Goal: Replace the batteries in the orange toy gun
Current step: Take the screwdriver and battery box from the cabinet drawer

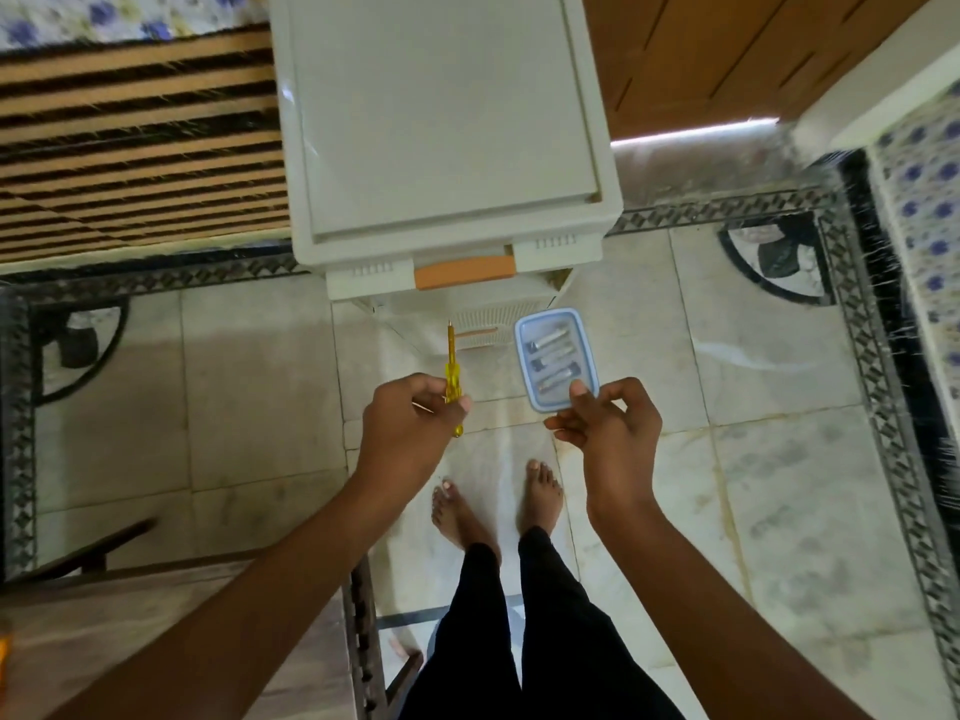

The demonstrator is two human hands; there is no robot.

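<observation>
Three silvery batteries [552,359] with dark ends lie side by side in a small clear box [524,356] with a blue rim, just right of centre; their labels are too blurred to read. The right hand [613,433] pinches the box's near edge between thumb and fingers. The left hand [410,423] curls its fingers round a yellow screwdriver [452,371], tip pointing up-frame. At the lower left edge an orange sliver [3,662] on the table [130,631] is cut off, unidentifiable.

Just in front of the white drawer unit [441,148], your yellow screwdriver [452,376] points tip-first toward it; three batteries [553,358] lie side by side in a blue-rimmed box [520,356].
</observation>
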